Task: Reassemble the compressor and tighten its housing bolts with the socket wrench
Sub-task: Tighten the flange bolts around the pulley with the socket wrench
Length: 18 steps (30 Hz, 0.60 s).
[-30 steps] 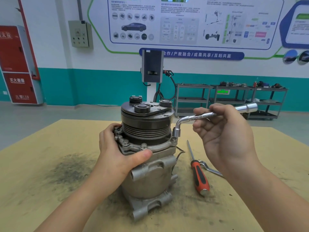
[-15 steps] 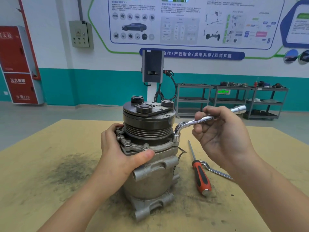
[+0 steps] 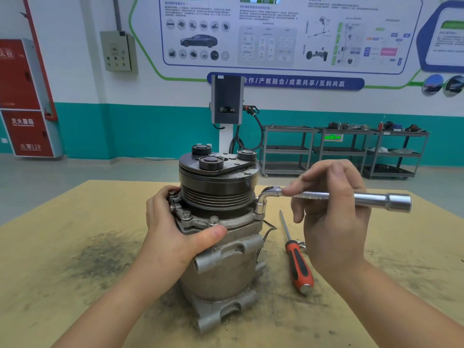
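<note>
L hand grips compressor; R hand holds wrench, table centre.

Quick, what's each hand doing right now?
Left hand: grips the compressor.
Right hand: holds the wrench.

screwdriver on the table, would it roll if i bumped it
Probably somewhat: the screwdriver has a round shaft and lies flat on the table. Its ridged red-and-black handle might check the roll. It looks stiff and light, so a nudge would likely shift it.
</note>
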Available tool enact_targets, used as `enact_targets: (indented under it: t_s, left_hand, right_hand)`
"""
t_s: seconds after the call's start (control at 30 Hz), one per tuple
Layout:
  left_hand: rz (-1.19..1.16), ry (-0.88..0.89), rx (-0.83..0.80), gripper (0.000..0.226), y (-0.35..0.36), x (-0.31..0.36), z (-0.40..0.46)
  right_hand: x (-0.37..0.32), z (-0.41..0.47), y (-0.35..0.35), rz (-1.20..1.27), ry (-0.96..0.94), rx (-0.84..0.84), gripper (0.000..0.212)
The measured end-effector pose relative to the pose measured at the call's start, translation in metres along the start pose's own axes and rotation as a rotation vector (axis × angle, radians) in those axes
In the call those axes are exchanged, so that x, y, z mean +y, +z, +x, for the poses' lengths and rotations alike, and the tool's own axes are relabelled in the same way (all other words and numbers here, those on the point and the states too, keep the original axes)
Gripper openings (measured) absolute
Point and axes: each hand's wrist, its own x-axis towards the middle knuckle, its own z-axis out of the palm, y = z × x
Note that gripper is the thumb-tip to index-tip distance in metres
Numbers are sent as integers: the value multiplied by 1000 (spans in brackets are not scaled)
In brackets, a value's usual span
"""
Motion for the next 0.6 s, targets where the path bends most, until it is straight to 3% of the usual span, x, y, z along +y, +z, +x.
enact_targets:
  t_s: [0.27, 0.5, 0.6]
  left_hand:
    - [-22, -1, -13, 81, -3, -4, 3]
    - [-24, -1, -21, 80, -3, -2, 2]
    - [-24, 1, -32, 80, -4, -2, 2]
  right_hand:
    - [-5, -2, 6, -239, -199, -176, 31]
    - [-20, 7, 11, -292, -45, -234, 26]
    - [-26, 16, 7, -170, 114, -117, 11]
